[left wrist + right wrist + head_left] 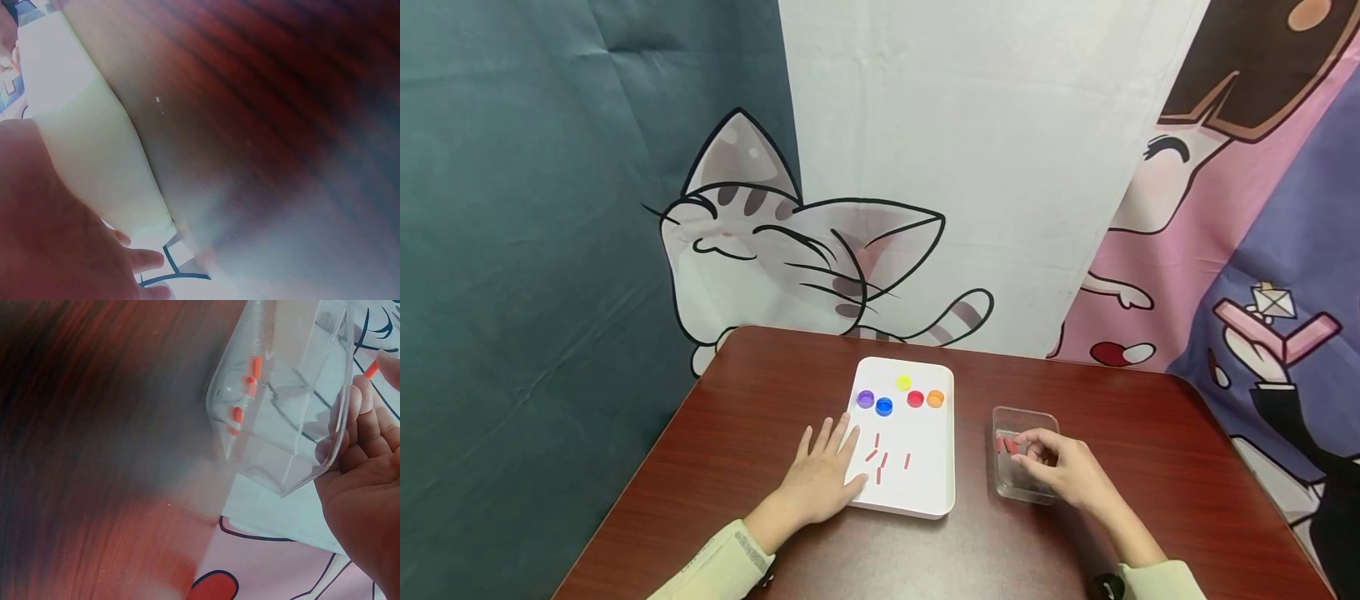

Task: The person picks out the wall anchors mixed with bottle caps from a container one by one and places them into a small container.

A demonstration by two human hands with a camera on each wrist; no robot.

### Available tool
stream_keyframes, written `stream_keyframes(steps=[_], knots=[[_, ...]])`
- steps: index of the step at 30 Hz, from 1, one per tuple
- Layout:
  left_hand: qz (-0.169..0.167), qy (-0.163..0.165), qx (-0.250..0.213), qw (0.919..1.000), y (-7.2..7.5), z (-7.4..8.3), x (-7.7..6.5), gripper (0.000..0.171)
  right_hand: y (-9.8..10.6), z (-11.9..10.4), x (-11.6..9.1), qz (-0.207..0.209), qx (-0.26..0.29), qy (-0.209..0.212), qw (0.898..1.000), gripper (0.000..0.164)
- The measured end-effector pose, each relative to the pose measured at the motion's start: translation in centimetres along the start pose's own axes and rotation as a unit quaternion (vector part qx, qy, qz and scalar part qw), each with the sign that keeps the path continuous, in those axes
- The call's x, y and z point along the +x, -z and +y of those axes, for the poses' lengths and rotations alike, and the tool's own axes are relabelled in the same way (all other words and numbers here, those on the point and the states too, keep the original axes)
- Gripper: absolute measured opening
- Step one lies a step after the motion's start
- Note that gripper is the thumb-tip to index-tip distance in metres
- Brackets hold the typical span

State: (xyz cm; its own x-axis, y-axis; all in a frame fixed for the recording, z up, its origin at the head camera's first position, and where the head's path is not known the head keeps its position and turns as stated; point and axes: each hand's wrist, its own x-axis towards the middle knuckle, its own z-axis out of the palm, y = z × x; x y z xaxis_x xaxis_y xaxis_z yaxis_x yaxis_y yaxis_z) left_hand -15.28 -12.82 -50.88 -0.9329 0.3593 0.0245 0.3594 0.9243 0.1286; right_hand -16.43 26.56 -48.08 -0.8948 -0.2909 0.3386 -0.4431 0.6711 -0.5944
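My left hand (822, 482) lies with straight, spread fingers along the left edge of a white tray (917, 492). In the left wrist view that hand (56, 225) is close against the tray's pale side (94, 125). Several thin red sticks (878, 476) are scattered on the tray's nearer half. Over a clear plastic box (1026, 492), my right hand (1070, 468) pinches a short orange-red stick (371, 369) between thumb and finger. The other fingers of the right hand (365, 462) are curled by the box rim. More red sticks (1008, 445) lie inside the box.
Small round caps stand at the tray's far end: yellow (903, 382), purple (866, 399), blue (884, 407), red (915, 399) and orange (936, 399). Tray and box are on a dark red wooden table (760, 392). A printed cartoon curtain (1015, 150) hangs behind it.
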Motion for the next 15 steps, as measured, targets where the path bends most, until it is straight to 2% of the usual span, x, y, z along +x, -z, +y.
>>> stream_keyframes(steps=[15], knots=[[0.002, 0.001, -0.002, 1.0, -0.03, 0.05, 0.03, 0.074, 0.11, 0.9, 0.05, 0.006, -0.009, -0.007, 1.0, 0.021]])
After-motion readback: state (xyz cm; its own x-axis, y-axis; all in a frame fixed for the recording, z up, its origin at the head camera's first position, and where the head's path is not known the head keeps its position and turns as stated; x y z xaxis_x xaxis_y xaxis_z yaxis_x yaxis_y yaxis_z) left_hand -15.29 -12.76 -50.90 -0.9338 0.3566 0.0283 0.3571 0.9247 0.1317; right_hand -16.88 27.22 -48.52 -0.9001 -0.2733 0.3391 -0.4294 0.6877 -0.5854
